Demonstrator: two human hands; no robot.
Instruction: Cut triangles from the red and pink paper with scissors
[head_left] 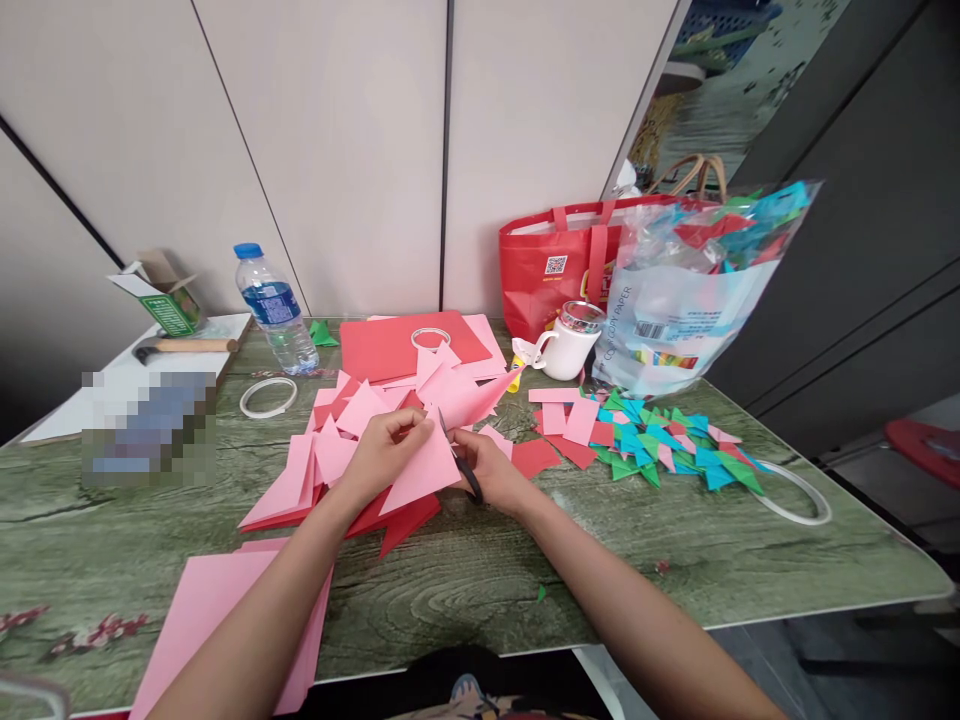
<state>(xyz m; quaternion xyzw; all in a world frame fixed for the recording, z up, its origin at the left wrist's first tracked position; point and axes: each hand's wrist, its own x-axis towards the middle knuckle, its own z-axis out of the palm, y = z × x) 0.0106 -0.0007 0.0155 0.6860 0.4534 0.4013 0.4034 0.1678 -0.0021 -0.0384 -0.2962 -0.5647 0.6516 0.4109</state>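
My left hand [386, 450] pinches a sheet of pink paper [425, 472] over the middle of the table. Closed around the black handles of a pair of scissors [471, 482] is my right hand [491, 468]. The blades lie against the pink paper between my hands; part of them is hidden by it. Another pink flap [472, 390] rises on the far side of the blades. Under and around my hands lies a heap of cut pink and red paper pieces [292, 475].
A stack of pink sheets [202, 610] lies front left. Behind stand a water bottle [277, 310], a white mug [570, 345], a red bag [525, 260] and a plastic bag of paper pieces [675, 310]. Small folded pieces [660, 440] lie right; a hammer [187, 345] rests left.
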